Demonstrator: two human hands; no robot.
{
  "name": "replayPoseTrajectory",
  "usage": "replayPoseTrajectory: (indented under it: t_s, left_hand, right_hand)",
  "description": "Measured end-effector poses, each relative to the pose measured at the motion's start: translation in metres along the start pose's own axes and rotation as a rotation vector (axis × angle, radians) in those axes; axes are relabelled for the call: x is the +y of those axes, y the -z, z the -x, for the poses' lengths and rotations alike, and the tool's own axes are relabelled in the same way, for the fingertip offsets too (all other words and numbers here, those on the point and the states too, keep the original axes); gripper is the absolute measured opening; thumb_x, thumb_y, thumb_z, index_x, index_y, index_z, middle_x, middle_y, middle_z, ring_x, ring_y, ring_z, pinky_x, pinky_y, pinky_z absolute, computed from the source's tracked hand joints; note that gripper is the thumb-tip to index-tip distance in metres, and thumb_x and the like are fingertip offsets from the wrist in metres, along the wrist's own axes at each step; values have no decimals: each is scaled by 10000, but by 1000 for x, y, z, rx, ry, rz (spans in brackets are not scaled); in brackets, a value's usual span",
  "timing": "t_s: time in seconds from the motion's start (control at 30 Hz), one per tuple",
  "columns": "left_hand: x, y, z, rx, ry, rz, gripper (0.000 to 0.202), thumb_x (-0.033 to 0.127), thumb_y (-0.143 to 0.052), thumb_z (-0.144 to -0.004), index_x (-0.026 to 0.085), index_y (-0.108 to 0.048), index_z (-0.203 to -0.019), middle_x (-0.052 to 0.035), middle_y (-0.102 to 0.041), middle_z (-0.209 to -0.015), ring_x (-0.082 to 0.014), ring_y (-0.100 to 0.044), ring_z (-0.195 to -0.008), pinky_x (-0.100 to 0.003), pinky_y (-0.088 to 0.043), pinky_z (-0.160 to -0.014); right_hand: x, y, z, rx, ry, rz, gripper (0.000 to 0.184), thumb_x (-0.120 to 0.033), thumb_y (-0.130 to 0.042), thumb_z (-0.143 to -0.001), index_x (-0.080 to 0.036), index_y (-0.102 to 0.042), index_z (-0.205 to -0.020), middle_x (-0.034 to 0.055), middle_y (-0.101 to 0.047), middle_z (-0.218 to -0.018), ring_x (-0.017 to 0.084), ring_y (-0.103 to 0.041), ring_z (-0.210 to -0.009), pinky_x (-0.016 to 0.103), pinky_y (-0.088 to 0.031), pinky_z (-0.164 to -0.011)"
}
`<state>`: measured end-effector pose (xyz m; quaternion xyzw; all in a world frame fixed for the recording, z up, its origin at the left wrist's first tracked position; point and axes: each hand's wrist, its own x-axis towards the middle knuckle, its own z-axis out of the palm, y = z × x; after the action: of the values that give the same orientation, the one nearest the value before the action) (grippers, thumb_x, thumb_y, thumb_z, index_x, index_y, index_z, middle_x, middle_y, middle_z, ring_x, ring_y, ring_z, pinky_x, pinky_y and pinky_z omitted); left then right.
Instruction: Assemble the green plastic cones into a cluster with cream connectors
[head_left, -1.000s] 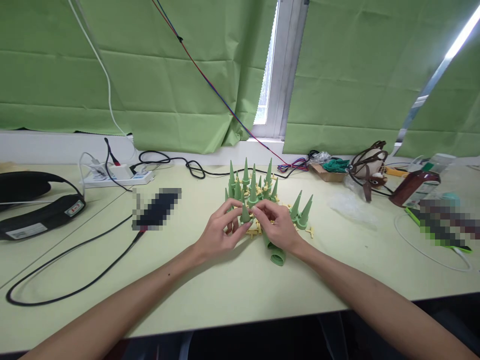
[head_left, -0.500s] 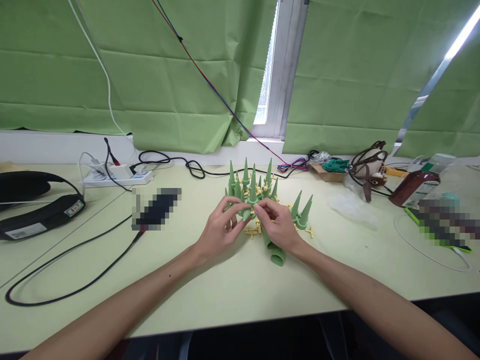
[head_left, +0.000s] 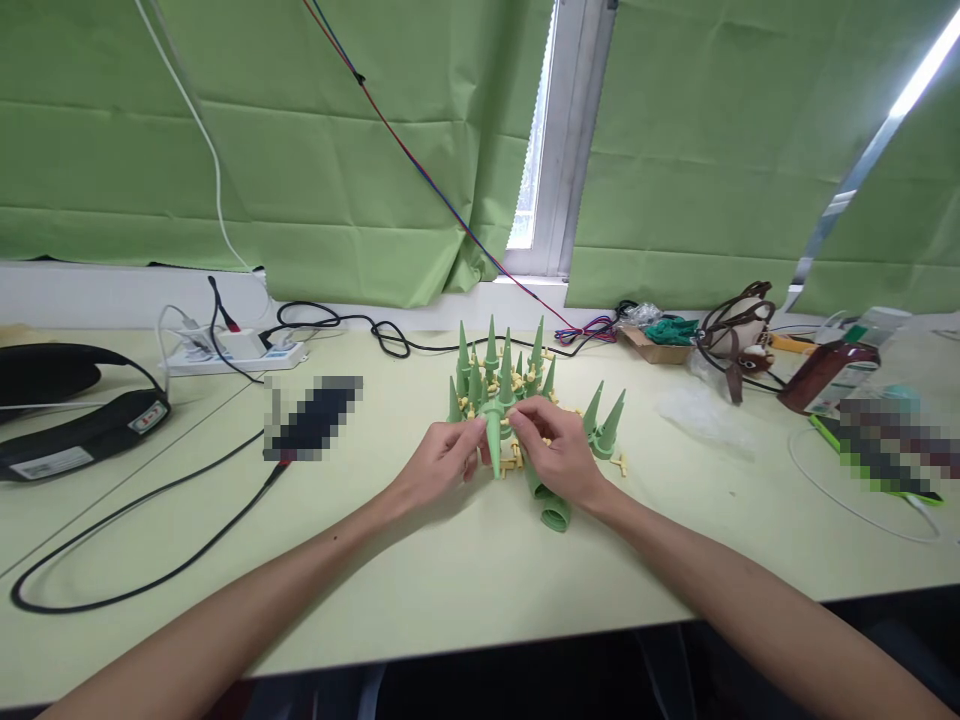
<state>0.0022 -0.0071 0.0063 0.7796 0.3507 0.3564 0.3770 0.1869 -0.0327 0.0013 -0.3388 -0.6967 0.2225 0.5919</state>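
A green plastic watering spike (head_left: 494,447) points down toward me between my hands. My left hand (head_left: 441,462) is closed on its side, thumb and fingers near the wide end. The thumb and index finger of my right hand (head_left: 559,450) are pinched together at the spike's wide end; what sits between them is hidden. Just behind stand several upright green spikes (head_left: 463,350) with small yellow T-shaped valves (head_left: 510,463) scattered among them. Under my right hand lies a green threaded tube piece (head_left: 555,514).
Two more spikes (head_left: 609,428) stand to the right, beside a loose yellow valve (head_left: 622,464). Farther right are a clear plastic bag (head_left: 705,412), a small cardboard box (head_left: 654,346) and a brown bottle (head_left: 829,376). A power strip (head_left: 232,352) and black cable (head_left: 150,497) lie left.
The held spike has swung so more of its length shows, tip down. My left fingers have shifted from over its top to its left side. My right hand has barely moved.
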Motion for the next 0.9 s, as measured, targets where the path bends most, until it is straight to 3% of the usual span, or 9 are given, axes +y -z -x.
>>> replayPoseTrajectory:
  t_s: [0.1, 0.23, 0.4, 0.53, 0.77, 0.9]
  left_hand:
    - [0, 2, -1, -80, 3, 73, 615, 572, -343, -979, 132, -625, -656, -14, -517, -503, -93, -454, -474, -229, -382, -508]
    - [0, 2, 0, -94, 7, 112, 500, 559, -441, -951, 132, -638, -782, 19, -487, -493, -104, -470, -472, -235, -384, -504]
    - [5, 2, 2, -80, 1, 151, 380, 507, -563, -904, 134, -619, -952, 39, -453, -539, -100, -443, -492, -223, -373, -475]
    - [5, 2, 2, -4, -44, 69, 349, 475, -621, -872, 129, -614, -919, 21, -501, -618, -93, -455, -522, -225, -385, -489]
    - [-2, 1, 0, 89, -241, -48, 243, 368, -687, -844, 134, -645, -894, -44, -577, -840, -102, -528, -644, -212, -447, -519]
    - [0, -2, 2, 154, -391, -112, 169, 298, -693, -838, 152, -674, -921, -52, -583, -879, -83, -517, -618, -188, -433, -473]
  right_hand:
    - [-2, 0, 0, -46, 33, 36, 159, -255, -520, -962, -184, -600, -844, -20, -549, -675, 86, -436, -539, 229, -354, -501]
    - [-3, 0, 0, -83, 21, 48, 176, -286, -502, -969, -190, -599, -857, 1, -616, -717, 93, -459, -536, 236, -365, -501]
    - [-2, 0, 0, -64, 6, 90, 212, -326, -498, -966, -195, -578, -820, -15, -537, -655, 101, -417, -535, 243, -347, -503]
    - [-2, 1, 1, -67, 2, 88, 215, -320, -498, -968, -192, -564, -808, -25, -492, -637, 100, -399, -534, 245, -328, -505]
    - [-3, 1, -1, -76, -24, 77, 259, -356, -498, -968, -191, -554, -777, -37, -465, -598, 97, -391, -512, 246, -317, -490]
    - [-4, 1, -1, -87, -39, 65, 282, -383, -491, -971, -193, -556, -773, -34, -476, -594, 101, -400, -508, 249, -324, -489]
